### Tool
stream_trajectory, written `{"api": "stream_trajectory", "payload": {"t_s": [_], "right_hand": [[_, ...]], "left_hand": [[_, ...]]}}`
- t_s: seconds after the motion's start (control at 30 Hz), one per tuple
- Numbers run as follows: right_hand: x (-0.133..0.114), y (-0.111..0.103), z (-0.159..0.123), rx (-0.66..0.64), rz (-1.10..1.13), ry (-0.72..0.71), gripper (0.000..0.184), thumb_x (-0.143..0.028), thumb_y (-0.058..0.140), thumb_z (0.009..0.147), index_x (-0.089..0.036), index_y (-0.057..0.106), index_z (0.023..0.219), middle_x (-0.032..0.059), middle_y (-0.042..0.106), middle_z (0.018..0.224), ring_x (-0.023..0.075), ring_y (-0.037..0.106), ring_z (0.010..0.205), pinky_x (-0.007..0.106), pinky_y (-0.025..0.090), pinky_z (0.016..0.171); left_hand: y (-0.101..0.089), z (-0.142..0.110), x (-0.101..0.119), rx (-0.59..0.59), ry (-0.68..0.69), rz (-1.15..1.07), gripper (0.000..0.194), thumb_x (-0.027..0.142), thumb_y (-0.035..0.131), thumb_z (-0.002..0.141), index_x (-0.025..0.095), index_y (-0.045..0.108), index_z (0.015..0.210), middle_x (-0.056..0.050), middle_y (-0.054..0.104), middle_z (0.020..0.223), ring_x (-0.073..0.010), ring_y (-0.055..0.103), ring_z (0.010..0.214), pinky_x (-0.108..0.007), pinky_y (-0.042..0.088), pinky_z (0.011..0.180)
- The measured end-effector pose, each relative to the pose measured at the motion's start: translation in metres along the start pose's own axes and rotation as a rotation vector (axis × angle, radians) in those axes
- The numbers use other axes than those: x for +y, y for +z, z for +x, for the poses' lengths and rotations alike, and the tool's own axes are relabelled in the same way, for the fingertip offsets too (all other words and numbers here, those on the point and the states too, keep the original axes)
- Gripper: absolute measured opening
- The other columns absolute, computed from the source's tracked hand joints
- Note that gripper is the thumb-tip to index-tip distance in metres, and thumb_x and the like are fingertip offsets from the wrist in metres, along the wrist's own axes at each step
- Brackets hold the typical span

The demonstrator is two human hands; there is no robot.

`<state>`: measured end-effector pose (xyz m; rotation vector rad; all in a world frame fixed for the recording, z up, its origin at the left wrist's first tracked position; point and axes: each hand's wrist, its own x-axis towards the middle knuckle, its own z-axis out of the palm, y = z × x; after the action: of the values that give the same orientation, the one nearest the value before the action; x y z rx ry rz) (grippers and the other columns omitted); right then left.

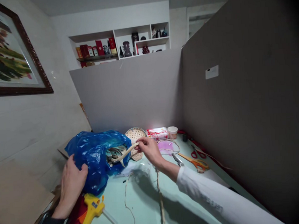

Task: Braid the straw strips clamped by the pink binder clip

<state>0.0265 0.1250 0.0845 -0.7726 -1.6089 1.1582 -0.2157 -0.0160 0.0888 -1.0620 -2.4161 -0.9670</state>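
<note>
My right hand [149,152] pinches one end of a pale, flat strip of dried plant fibre [126,152]. Its other end reaches into the mouth of a crumpled blue plastic bag [93,155], where more strips [114,155], greyish and tangled, show. At the bag's near left side, my left hand [74,176] grips the plastic, its fingertips partly hidden against it. A yellow glue gun [93,210] with a clear glue stick lies just right of my left wrist. Below my right forearm a twisted cord [160,200] runs toward the table's near edge.
Orange-handled scissors [196,162], red-handled scissors [198,153] and a grey-bladed tool [177,160] lie at right. Behind are a woven round tray [135,133], a red-and-white packet [157,133] and a paper cup [173,132]. Grey panels [131,96] enclose the back and right.
</note>
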Motion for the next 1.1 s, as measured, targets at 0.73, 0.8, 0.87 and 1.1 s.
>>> {"api": "stream_trajectory", "payload": {"t_s": [0.73, 0.8, 0.87, 1.1], "right_hand": [[0.000, -0.048, 0.001, -0.365, 0.038, 0.350, 0.012, -0.006, 0.052, 0.075, -0.012, 0.059, 0.067, -0.0002, 0.060, 0.048, 0.0094, 0.057, 0.045, 0.018, 0.045, 0.046], [0.006, -0.041, 0.018, -0.378, -0.020, 0.348, 0.012, -0.005, 0.053, 0.077, -0.011, 0.060, 0.069, -0.0003, 0.060, 0.050, 0.0094, 0.058, 0.046, 0.019, 0.046, 0.047], [0.012, -0.037, 0.036, -0.397, -0.095, 0.335, 0.010, -0.008, 0.055, 0.081, -0.010, 0.062, 0.074, 0.0013, 0.064, 0.058, 0.0102, 0.061, 0.053, 0.020, 0.049, 0.052], [0.053, -0.054, 0.113, -0.248, -0.570, 0.280, 0.033, -0.033, 0.056, 0.092, -0.015, 0.056, 0.120, 0.0092, 0.058, 0.119, 0.0211, 0.060, 0.100, 0.041, 0.052, 0.084]], "left_hand": [[0.040, -0.099, 0.101, -0.726, 0.251, -0.574, 0.040, 0.053, 0.039, 0.086, 0.019, 0.058, 0.075, 0.003, 0.043, 0.053, -0.0155, 0.042, 0.054, -0.025, 0.028, 0.054], [0.050, -0.096, 0.096, -0.702, 0.159, -0.658, 0.042, 0.057, 0.044, 0.081, 0.018, 0.061, 0.078, 0.004, 0.043, 0.050, -0.0147, 0.042, 0.051, -0.024, 0.027, 0.050], [0.061, -0.091, 0.087, -0.692, 0.049, -0.751, 0.044, 0.060, 0.051, 0.077, 0.018, 0.061, 0.080, 0.004, 0.045, 0.049, -0.0121, 0.038, 0.045, -0.023, 0.023, 0.046], [0.078, -0.082, 0.065, -0.678, -0.353, -1.079, 0.052, 0.066, 0.065, 0.064, 0.019, 0.054, 0.083, 0.009, 0.042, 0.045, -0.0027, 0.017, 0.033, -0.017, 0.009, 0.036]]}}
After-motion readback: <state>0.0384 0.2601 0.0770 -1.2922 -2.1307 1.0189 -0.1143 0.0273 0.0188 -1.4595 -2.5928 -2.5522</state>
